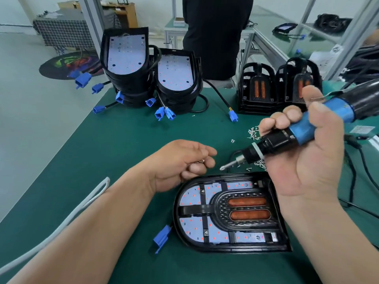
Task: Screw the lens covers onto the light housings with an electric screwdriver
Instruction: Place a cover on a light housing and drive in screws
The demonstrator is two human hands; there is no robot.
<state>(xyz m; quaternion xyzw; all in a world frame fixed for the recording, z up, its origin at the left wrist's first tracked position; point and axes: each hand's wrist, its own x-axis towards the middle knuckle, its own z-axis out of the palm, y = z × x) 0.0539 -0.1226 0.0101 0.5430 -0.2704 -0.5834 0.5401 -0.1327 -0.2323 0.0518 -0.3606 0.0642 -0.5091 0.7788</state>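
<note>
Head view: light housing [229, 214] lies near, just below both hands.
Left hand [180, 160]: pinching a screw [202, 160], at its far-left edge.
Right hand [303, 152]: gripping the screwdriver [287, 138], over its right end.

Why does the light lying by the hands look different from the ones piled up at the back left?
The near light housing lies flat and alone; the stacked housings sit piled and tilted up. The near light housing wears a black lens cover with two orange strips; the stacked housings show bare white boards. Both have black shells and blue plugs.
</note>
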